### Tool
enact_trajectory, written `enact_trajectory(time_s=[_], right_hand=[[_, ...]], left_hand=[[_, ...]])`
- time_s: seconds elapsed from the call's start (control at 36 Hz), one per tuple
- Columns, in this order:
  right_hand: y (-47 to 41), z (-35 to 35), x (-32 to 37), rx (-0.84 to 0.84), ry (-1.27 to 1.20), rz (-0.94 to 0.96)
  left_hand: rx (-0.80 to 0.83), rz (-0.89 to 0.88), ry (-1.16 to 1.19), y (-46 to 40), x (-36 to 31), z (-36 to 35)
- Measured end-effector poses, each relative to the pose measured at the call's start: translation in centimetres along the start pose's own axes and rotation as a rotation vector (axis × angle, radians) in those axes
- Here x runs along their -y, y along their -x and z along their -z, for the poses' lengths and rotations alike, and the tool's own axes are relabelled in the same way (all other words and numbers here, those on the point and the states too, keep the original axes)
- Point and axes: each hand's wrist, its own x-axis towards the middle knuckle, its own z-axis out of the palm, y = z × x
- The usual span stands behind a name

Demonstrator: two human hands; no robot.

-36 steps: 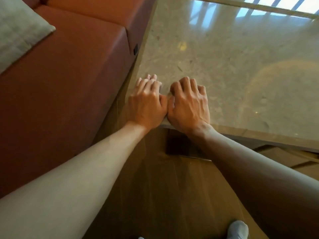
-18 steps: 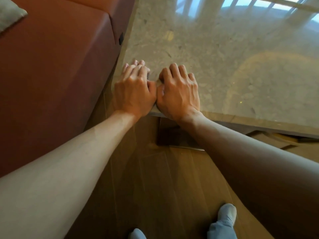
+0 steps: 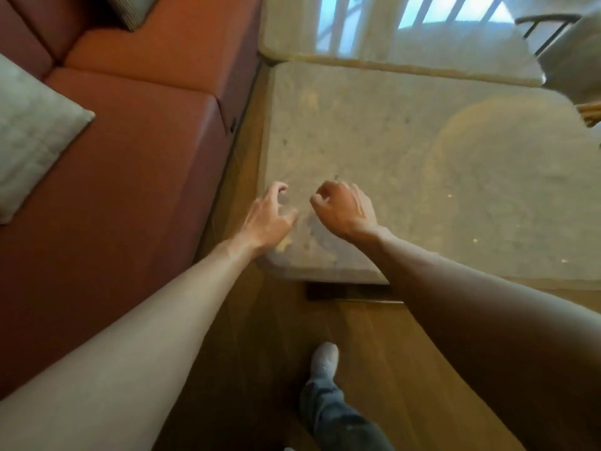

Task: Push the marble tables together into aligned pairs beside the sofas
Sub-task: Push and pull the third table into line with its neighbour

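Both hands have lifted off and parted since earlier. Left hand (image 3: 266, 216) and right hand (image 3: 343, 208) hover, loosely curled, empty, over near table's (image 3: 406, 164) sofa-side (image 3: 136, 151) front corner; far table (image 3: 422, 65) abuts its far edge.

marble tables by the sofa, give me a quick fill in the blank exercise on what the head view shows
1. The near marble table meets the far marble table along its ____ edge.
2. The sofa stands on the ____ side of the tables.
3. The left hand and right hand hover with ____ fingers, holding nothing.
4. The floor under the foot is made of ____.

Missing words: far; left; curled; wood
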Motion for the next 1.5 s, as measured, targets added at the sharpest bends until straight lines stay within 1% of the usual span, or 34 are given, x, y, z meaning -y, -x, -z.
enact_trajectory(time_s=[0.11,0.19,0.25,0.31,0.44,0.61,0.75,0.83,0.94,1.0,1.17,1.25,1.36,1.5], right_hand=[[-5.6,6.6,1.4,-0.088,-0.343,-0.064],[-9.3,10.0,1.6,-0.106,-0.497,-0.100],[-11.6,11.3,2.0,-0.100,-0.603,-0.141],[-13.7,12.2,2.6,-0.110,-0.711,-0.175],[-17.6,13.8,4.0,-0.146,-0.864,-0.218],[-19.9,13.7,4.1,-0.162,-0.884,-0.315],[-21.0,14.5,2.8,-0.210,-0.942,-0.488],[-21.8,15.7,1.6,-0.350,-0.998,-0.638],[-21.4,16.4,0.6,-0.630,-1.096,-0.829],[-20.5,15.8,1.1,-0.722,-1.145,-0.909],[-16.7,12.3,4.5,-0.846,-1.172,-1.135],[-15.5,10.7,5.9,-0.905,-1.214,-1.188],[-15.2,9.2,7.7,-0.960,-1.277,-1.190],[-16.2,6.6,9.9,-1.008,-1.372,-1.206]], left_hand=[[-0.081,0.001,0.191,-2.8,-3.8,4.8],[-0.186,0.058,0.449,-6.4,-6.9,7.7],[-0.207,0.095,0.563,-9.1,-8.5,9.3],[-0.179,0.106,0.591,-12.0,-10.1,10.7],[-0.059,0.058,0.469,-17.6,-14.4,12.5],[0.105,-0.006,0.415,-21.0,-16.9,12.3],[0.257,-0.036,0.344,-24.9,-17.9,11.7],[0.313,-0.075,0.367,-28.3,-19.0,11.3],[0.476,-0.080,0.426,-32.1,-20.4,10.1],[0.558,-0.068,0.444,-33.0,-20.4,9.7],[0.751,-0.045,0.382,-31.1,-19.2,9.2],[0.815,-0.055,0.327,-29.7,-18.2,9.1],[0.831,-0.063,0.285,-28.9,-17.1,10.2],[0.825,-0.020,0.336,-29.6,-15.0,12.0]])
